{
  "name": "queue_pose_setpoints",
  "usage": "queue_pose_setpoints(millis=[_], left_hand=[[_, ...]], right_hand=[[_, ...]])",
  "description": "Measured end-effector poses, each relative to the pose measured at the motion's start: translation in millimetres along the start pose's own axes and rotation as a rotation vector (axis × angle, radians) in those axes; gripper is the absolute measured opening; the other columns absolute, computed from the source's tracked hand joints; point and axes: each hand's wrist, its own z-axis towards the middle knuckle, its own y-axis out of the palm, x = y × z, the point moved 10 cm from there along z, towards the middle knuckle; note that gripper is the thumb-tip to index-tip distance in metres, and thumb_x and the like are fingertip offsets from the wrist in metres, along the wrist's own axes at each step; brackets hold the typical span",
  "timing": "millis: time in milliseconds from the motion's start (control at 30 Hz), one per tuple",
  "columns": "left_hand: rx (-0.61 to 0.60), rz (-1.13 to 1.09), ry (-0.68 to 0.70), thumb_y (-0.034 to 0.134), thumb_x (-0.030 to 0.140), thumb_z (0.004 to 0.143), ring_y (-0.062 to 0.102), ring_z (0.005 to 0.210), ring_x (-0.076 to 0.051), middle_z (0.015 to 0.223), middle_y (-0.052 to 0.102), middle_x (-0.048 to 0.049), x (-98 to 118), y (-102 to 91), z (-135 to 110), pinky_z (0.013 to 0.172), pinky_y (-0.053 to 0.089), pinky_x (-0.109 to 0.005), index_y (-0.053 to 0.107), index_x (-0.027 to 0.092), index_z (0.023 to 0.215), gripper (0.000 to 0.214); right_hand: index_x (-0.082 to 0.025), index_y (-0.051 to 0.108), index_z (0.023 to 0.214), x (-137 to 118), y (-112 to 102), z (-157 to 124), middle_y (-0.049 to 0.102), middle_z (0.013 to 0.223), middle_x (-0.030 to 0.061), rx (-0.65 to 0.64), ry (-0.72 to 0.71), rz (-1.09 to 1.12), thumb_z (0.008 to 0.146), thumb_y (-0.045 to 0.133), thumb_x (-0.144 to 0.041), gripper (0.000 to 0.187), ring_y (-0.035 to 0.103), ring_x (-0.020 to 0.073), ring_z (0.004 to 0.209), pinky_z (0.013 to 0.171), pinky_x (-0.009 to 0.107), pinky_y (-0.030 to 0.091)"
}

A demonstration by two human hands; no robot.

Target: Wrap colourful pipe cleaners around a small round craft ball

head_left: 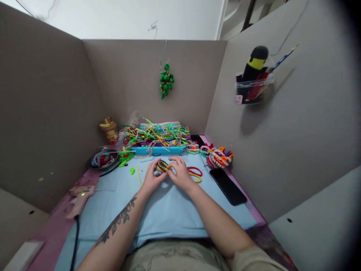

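My left hand [151, 176] and my right hand [180, 173] meet over a light blue cloth [166, 210], fingers pinched together on a small coil of coloured pipe cleaners [161, 166] with red, green and yellow strands. Red and yellow pipe-cleaner loops [195, 174] trail out to the right from under my right hand. A loose yellow pipe cleaner [138, 175] and a small green scrap [132, 171] lie just left of my left hand.
A blue tray [158, 150] heaped with coloured pipe cleaners stands behind my hands. Finished woven pieces [218, 158] sit at the right, a black phone [228, 186] beside them. A round bowl [103, 159], a glue gun [80, 199] and a small figurine [108, 129] are at the left. Grey partition walls enclose the desk.
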Motion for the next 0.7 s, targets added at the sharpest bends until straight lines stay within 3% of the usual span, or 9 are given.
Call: queue_pose_setpoints(millis=[67,267,433,567,700], left_hand=[[0.016,0.011,-0.001,0.073,0.034,0.066,0.052,0.113,-0.027,0.130,0.045,-0.0130,2,-1.1,-1,0.079,0.053,-0.036,0.046,0.023,0.127,0.068],[0.022,-0.089,-0.052,0.070,0.034,0.070,0.052,0.115,-0.024,0.127,0.052,-0.0099,4,-2.1,1,0.095,0.043,-0.039,0.045,0.023,0.127,0.063],[0.030,-0.006,0.020,0.071,0.030,0.068,0.051,0.116,-0.024,0.129,0.051,-0.0102,2,-3.8,3,0.093,0.044,-0.037,0.048,0.023,0.125,0.062],[0.079,0.058,0.005,0.071,0.031,0.068,0.053,0.113,-0.025,0.126,0.052,-0.0113,-2,-8.9,3,0.089,0.046,-0.037,0.049,0.021,0.125,0.062],[0.069,-0.044,-0.057,0.072,0.034,0.067,0.056,0.107,-0.024,0.119,0.057,-0.0090,-5,-7.4,2,0.087,0.047,-0.037,0.049,0.022,0.126,0.064]], right_hand=[[-0.020,0.060,0.079,2,1,0,0.054,0.111,0.0091,-0.010,0.018,0.027,0.076,0.057,-0.013,0.008,0.043,0.0240,0.112,0.099,0.043,0.034],[-0.020,0.056,0.079,15,1,3,0.054,0.107,0.0067,-0.100,0.094,0.273,0.080,0.054,-0.015,0.006,0.049,0.0202,0.108,0.096,0.039,0.038],[-0.020,0.061,0.083,8,10,1,0.053,0.113,0.0073,-0.199,0.060,0.204,0.078,0.062,-0.024,0.007,0.046,0.0215,0.113,0.099,0.041,0.035],[-0.020,0.063,0.078,9,5,2,0.056,0.109,0.0068,-0.150,0.070,0.282,0.082,0.059,-0.027,0.009,0.050,0.0205,0.108,0.098,0.039,0.037],[-0.019,0.064,0.079,18,-5,5,0.058,0.097,0.0065,-0.072,0.108,0.451,0.085,0.054,-0.031,0.016,0.056,0.0183,0.096,0.090,0.034,0.043]])
